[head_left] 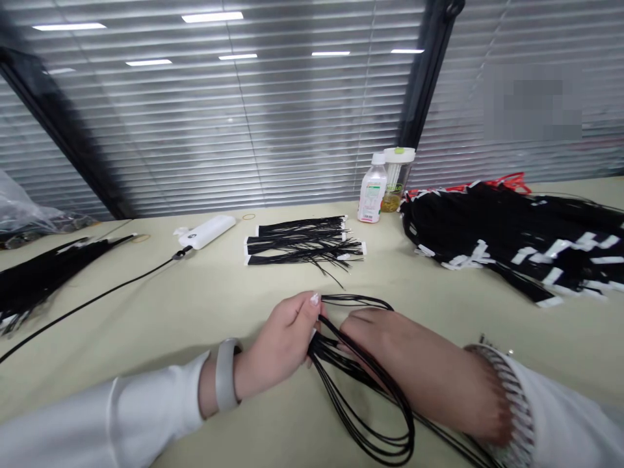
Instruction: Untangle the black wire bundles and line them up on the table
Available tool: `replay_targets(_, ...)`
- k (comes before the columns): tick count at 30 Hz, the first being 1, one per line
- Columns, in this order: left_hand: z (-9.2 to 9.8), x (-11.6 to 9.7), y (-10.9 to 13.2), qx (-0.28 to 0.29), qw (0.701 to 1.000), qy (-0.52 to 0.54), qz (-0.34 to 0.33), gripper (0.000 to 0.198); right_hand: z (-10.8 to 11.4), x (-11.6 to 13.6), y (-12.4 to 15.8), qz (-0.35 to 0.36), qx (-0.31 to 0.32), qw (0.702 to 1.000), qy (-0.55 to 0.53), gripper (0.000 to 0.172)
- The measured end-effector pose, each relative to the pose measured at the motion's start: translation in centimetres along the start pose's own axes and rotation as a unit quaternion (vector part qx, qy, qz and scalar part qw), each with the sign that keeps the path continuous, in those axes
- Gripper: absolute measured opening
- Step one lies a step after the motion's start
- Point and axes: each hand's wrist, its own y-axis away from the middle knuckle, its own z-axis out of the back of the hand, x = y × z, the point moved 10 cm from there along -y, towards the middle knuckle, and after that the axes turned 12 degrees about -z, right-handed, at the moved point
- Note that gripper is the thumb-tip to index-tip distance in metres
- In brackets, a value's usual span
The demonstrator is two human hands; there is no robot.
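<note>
A bundle of thin black cables (363, 442) with a white connector end hangs in a loop in front of me, low over the table. My left hand (292, 331) is closed round the bundle near its white end, thumb on top. Close to its right, my right hand (373, 331) is curled in among the same cables, and part of the loop passes in front of it. Its fingertips are mostly hidden. Beyond my hands lie several short black wire bundles (302, 244) with white connectors, laid in rows.
A large heap of black cables (468, 227) with white connectors lies at the right. Near the blinds stand a bottle (372, 192) and a lidded jar (391, 200). At the left are a white device (209, 232) with a black cord and more black wires (53, 270).
</note>
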Motion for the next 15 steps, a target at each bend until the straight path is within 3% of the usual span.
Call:
replay_targets(5, 1.1, 0.5, 0.0, -0.053, 0.998, 0.004, 0.031, 0.046, 1.3, -1.6, -0.3, -0.032, -0.019, 0.993, 0.113, 0.014)
replay_targets(10, 1.7, 1.3, 0.1, -0.098, 0.991, 0.039, 0.086, 0.044, 6.9, -3.5, -0.2, -0.055, -0.216, 0.950, 0.219, 0.020)
replay_targets(12, 1.7, 1.3, 0.1, -0.101, 0.990, 0.049, 0.088, 0.044, 9.3, -4.9, 0.6, -0.098, -0.292, 0.941, 0.143, 0.014)
replay_targets(14, 1.6, 1.3, 0.1, -0.096, 0.990, 0.049, 0.091, 0.045, 11.3, -6.8, 1.6, -0.132, -0.357, 0.924, -0.048, 0.011)
replay_targets(15, 1.5, 1.3, 0.1, -0.091, 0.990, 0.047, 0.092, 0.046, 11.8, -7.8, 2.1, -0.137, -0.377, 0.900, -0.167, 0.013)
